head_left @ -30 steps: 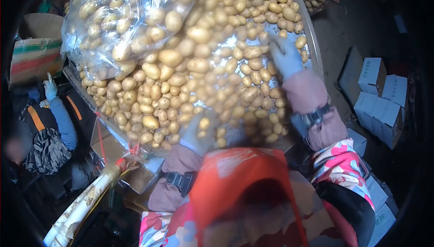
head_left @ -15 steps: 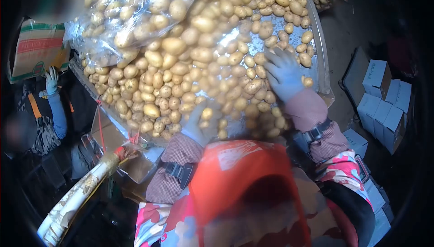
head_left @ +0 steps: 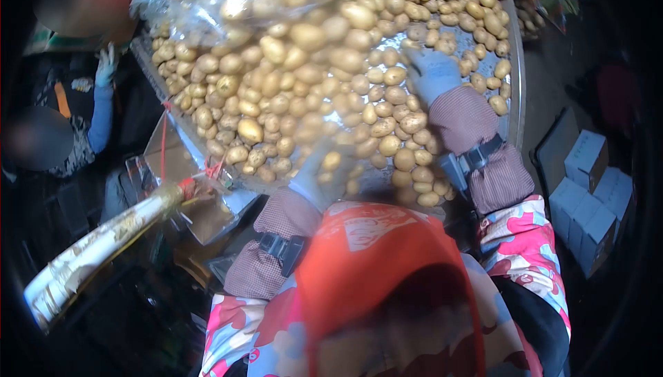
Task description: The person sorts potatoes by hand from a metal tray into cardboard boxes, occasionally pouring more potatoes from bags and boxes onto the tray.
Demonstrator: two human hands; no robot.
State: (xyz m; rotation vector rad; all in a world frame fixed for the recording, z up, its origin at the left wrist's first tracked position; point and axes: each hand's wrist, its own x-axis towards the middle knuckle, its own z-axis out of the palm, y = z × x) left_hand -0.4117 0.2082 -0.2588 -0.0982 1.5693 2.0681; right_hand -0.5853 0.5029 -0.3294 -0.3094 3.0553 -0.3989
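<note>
Loose potatoes cover a metal sorting table in front of me. My left hand, gloved and blurred, is at the near edge of the pile, its fingers closed around a yellow potato. Further out and to the right, my right hand wears a blue-grey glove. Its fingers reach left over the potatoes with nothing visibly gripped, and the fingertips are partly hard to make out. A clear plastic bag with potatoes in it lies at the back left.
A worn white pole slants up toward an open cardboard box left of the table. Several white boxes are stacked at right. Another person's gloved hand is at far left, near a blurred carton.
The view has shifted, so the table sits higher and further right. My right hand has moved left across the potatoes. My left hand, with the potato, has come slightly back toward me relative to the pile.
</note>
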